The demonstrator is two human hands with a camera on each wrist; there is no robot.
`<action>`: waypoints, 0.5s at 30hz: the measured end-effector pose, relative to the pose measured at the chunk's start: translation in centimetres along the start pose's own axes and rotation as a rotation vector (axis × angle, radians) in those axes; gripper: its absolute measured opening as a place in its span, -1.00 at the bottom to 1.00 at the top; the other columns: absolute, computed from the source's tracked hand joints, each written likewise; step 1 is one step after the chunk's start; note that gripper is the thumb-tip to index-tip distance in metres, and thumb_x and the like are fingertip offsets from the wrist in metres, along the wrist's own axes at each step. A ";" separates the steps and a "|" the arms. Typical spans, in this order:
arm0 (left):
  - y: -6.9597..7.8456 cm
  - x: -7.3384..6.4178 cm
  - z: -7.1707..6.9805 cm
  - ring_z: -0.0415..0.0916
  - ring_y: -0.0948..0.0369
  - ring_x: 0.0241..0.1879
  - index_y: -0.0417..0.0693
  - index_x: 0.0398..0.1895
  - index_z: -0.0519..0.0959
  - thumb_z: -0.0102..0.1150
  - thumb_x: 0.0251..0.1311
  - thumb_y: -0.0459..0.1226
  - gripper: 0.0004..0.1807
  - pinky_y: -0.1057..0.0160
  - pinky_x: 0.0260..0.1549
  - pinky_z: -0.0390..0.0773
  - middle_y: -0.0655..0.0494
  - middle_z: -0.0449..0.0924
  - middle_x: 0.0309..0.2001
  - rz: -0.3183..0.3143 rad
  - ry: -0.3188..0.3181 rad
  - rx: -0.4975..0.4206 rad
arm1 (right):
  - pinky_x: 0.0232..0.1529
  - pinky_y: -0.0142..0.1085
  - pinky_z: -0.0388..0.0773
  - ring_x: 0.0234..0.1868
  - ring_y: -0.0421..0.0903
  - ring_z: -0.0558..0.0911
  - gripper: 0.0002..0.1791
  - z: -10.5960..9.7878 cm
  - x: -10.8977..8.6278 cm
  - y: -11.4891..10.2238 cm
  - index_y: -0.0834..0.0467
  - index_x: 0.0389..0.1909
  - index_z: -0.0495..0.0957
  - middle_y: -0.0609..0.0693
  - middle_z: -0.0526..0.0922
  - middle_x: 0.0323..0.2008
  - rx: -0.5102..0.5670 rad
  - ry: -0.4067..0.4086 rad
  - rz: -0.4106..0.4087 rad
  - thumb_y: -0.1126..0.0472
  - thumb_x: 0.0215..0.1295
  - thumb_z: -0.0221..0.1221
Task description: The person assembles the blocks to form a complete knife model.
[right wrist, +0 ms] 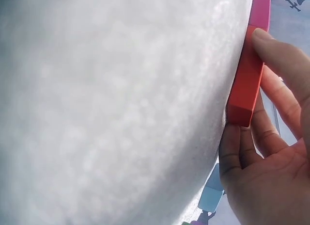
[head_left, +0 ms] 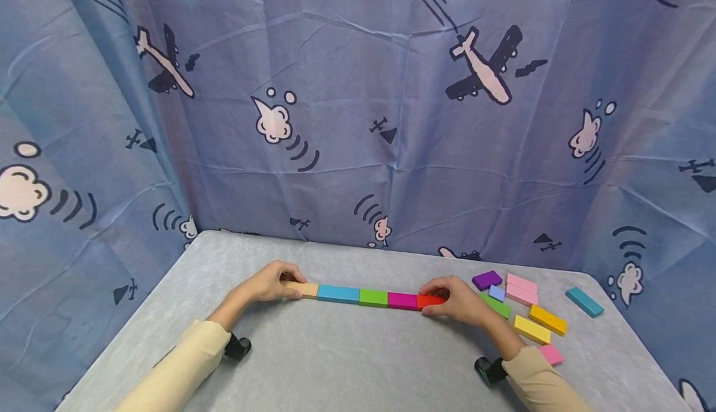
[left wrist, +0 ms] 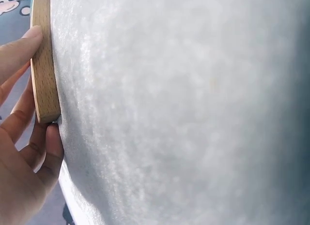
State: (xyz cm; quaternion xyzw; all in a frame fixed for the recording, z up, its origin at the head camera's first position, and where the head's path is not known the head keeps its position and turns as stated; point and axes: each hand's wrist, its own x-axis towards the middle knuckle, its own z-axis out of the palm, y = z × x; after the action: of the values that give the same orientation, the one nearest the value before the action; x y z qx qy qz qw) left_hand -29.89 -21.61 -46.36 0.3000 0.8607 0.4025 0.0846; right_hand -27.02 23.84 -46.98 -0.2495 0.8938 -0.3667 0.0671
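A straight row of wooden blocks lies end to end across the table. From the left it runs plain wood [head_left: 306, 290], blue [head_left: 338, 294], green [head_left: 373, 298], magenta [head_left: 402, 301] and red [head_left: 428, 301]. At the left end, my left hand [head_left: 276, 281] grips the plain wooden block, thumb on its near side and fingertips at its outer end, as the left wrist view shows. My right hand [head_left: 457, 300] holds the red block [right wrist: 246, 79] at the other end, its thumb on the near side and fingertips against the end face. Fingers behind both blocks are partly hidden.
Loose blocks lie to the right: purple [head_left: 486, 280], small blue [head_left: 496, 292], green [head_left: 496, 306], pink [head_left: 521, 289], orange [head_left: 547, 319], yellow [head_left: 531, 329], and teal [head_left: 584, 301] farther out. Another pink block [head_left: 550, 355] is partly behind the right forearm. A curtain [head_left: 347, 120] hangs behind the table [head_left: 347, 362].
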 end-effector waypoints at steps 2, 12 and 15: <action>0.0 0.0 0.1 0.56 0.21 -0.28 -0.20 -0.18 0.74 0.49 0.10 -0.43 -0.79 0.18 -0.18 0.55 0.10 0.68 -0.24 0.000 0.001 0.010 | -0.07 -0.23 0.54 -0.15 -0.04 0.57 -0.66 0.0 0.0 0.0 0.12 -0.07 0.74 -0.11 0.69 -0.18 0.001 0.001 0.001 0.16 0.14 0.52; 0.1 -0.1 -0.1 0.57 0.19 -0.25 -0.17 -0.15 0.73 0.49 0.13 -0.40 -0.78 0.12 -0.13 0.56 0.11 0.69 -0.22 0.025 0.001 0.066 | -0.02 -0.22 0.55 -0.09 -0.01 0.58 -0.58 -0.4 -0.6 -0.1 0.18 0.02 0.69 -0.05 0.68 -0.11 0.026 0.006 -0.008 0.12 0.17 0.50; 0.0 0.0 0.0 0.56 0.19 -0.25 -0.17 -0.14 0.73 0.49 0.13 -0.39 -0.78 0.13 -0.15 0.56 0.11 0.69 -0.21 0.029 0.000 0.066 | 0.02 -0.11 0.57 -0.06 0.05 0.61 -0.58 -1.3 -1.7 -0.2 0.23 0.03 0.67 0.02 0.69 -0.08 0.042 0.031 -0.029 0.14 0.21 0.47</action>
State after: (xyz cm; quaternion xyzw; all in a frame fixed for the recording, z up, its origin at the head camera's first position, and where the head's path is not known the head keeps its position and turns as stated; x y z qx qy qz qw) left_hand -29.87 -21.64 -46.30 0.3150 0.8691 0.3752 0.0687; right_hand -25.82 25.34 -46.04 -0.2552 0.8831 -0.3901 0.0532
